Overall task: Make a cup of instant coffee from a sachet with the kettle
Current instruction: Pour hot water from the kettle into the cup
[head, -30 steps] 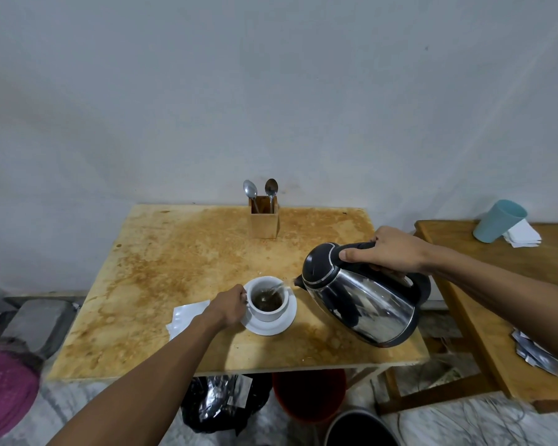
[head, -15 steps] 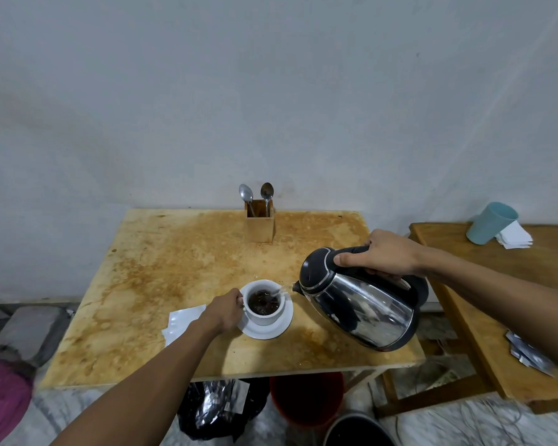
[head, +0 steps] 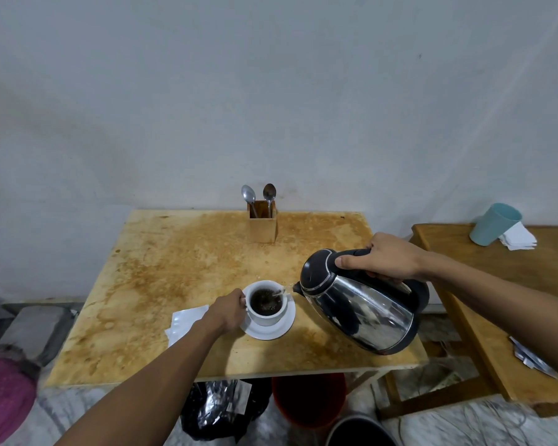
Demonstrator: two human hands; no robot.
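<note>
A white cup (head: 267,317) stands on a white saucer (head: 271,331) near the front of the stained wooden table (head: 161,268). Dark liquid fills much of the cup. My left hand (head: 227,312) grips the cup at its left side. My right hand (head: 385,259) holds the black handle of a steel kettle (head: 364,304), tilted with its spout over the cup's right rim. A thin stream of water runs from the spout into the cup. A white sachet (head: 184,321) lies flat just left of the saucer, partly under my left wrist.
A wooden holder (head: 263,226) with two spoons stands at the table's back edge. A second wooden table (head: 503,284) on the right carries a teal cup (head: 493,224), white papers and several sachets (head: 532,357). Bins and a black bag sit under the table.
The liquid in the cup has risen and darkened while the kettle stays tilted. Both hands keep their grip in almost the same place.
</note>
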